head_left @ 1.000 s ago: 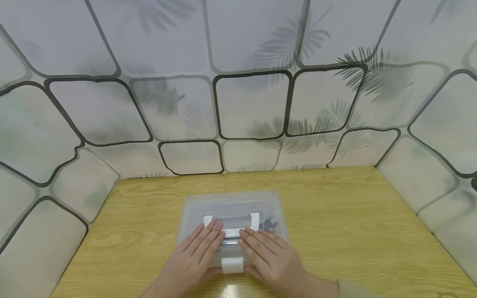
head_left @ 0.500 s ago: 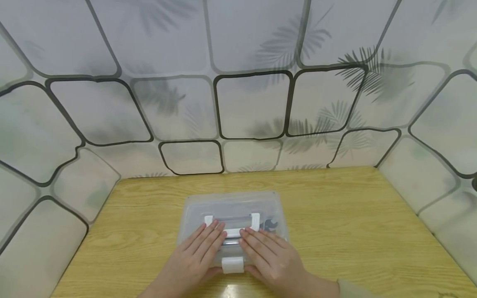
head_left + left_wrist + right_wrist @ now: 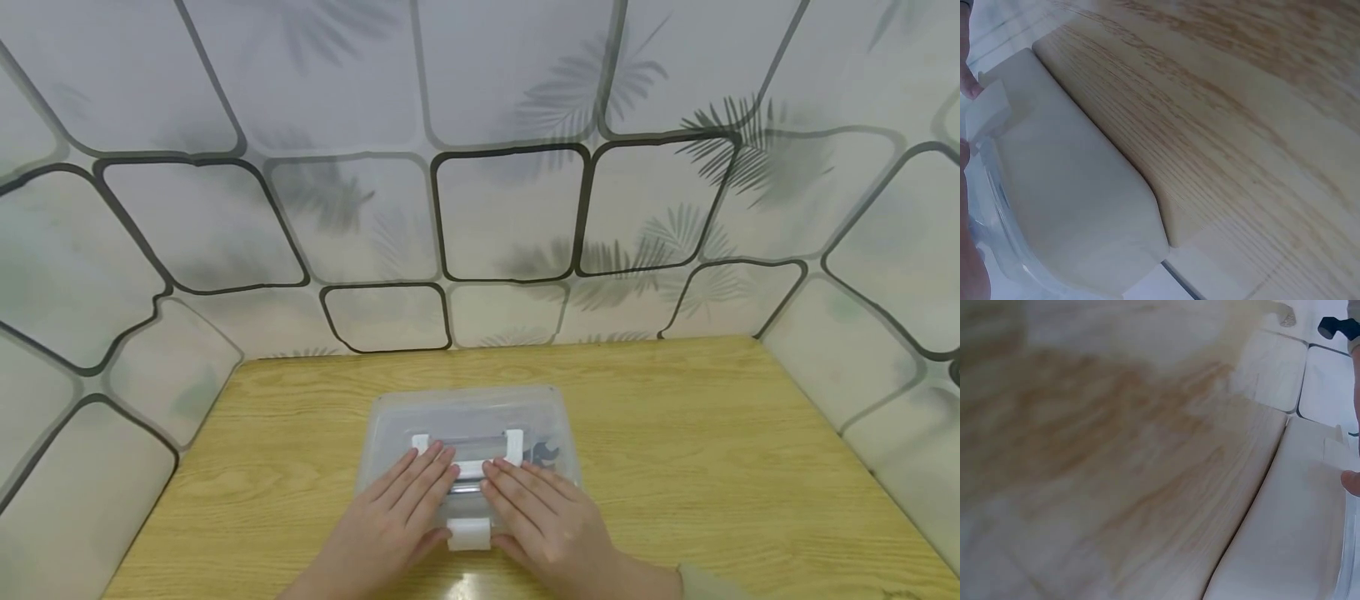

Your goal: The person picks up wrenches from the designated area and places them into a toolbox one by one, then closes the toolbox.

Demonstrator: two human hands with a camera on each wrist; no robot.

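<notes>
A plastic storage box with a clear lid (image 3: 472,408) sits closed on the table, its white handle (image 3: 472,469) lying flat. At the front hangs a white latch (image 3: 469,534). My left hand (image 3: 386,521) rests on the lid's left half, fingers straight and fingertips at the handle, its thumb beside the latch. Likewise my right hand (image 3: 557,523) lies over the right half, thumb at the latch's other side. The left wrist view shows the box's pale front wall (image 3: 1079,181); in the right wrist view that box wall (image 3: 1285,525) fills the lower right.
The wood-grain table (image 3: 675,442) extends around the box. A patterned cloth wall (image 3: 510,217) stands behind and along both sides. A dark shape (image 3: 546,452) shows at the lid's right; I cannot tell whether it is a print or contents.
My left hand has slid very slightly right, and its thumb has risen to the latch's left side. The right hand and the box stay in place.
</notes>
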